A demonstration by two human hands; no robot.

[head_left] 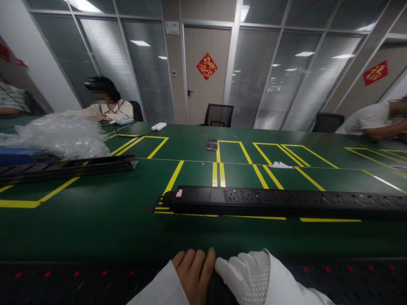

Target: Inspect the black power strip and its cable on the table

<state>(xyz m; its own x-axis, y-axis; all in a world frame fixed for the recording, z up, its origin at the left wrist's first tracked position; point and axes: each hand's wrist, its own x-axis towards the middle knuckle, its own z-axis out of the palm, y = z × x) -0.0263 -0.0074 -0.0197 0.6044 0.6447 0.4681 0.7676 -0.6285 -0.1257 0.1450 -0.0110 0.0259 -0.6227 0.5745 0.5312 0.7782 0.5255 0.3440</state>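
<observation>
My left hand [195,271], bare with a white sleeve, is at the bottom centre, fingers bent and close together. Against it on the right, my right hand [244,273] is closed in a white glove with a dotted grip pattern. A black object [219,290] shows between and below them; its shape is mostly hidden, and what the fingers grip cannot be made out. Along the bottom edge, a black strip with red switches [76,281] shows on both sides of my hands. Farther forward lies a long black power strip [273,202] with several sockets and red switches.
Yellow tape outlines mark the green table [104,228]. On the left are black channel-like pieces [104,165] and clear plastic wrap [63,135]. A small dark item [211,144], white scrap [280,164] and white box [159,126] lie farther back. Other people sit around the table.
</observation>
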